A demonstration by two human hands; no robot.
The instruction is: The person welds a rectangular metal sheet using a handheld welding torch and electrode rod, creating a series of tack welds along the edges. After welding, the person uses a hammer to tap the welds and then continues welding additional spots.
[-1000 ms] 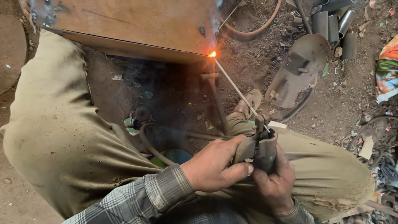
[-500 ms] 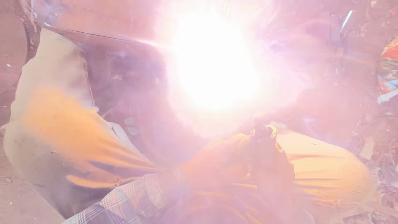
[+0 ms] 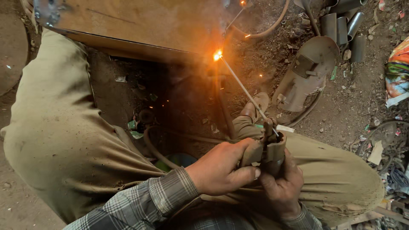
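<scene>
Both my hands grip a welding electrode holder [image 3: 268, 151] low in the middle of the head view. My left hand [image 3: 223, 168] wraps its near side and my right hand [image 3: 279, 187] cups it from below. A thin welding rod [image 3: 245, 89] runs up and left from the holder. Its tip glows orange with sparks [image 3: 217, 55] at the edge of a rusty brown metal plate [image 3: 140, 25]. Under that edge stands a thin metal leg [image 3: 223, 106]. My khaki-trousered knees spread to either side.
A welding face shield [image 3: 304, 74] lies on the dirt to the right. Several short metal tubes [image 3: 345, 27] lie at the top right, with coloured cloth [image 3: 398, 72] at the right edge. A hose [image 3: 260, 32] loops behind the plate and a cable [image 3: 157, 149] passes under my knees.
A second ago the rod tip glowed small at the plate's edge. Half a second ago a bright arc flash whitened the view. The flash has died to an orange glow with sparks.
</scene>
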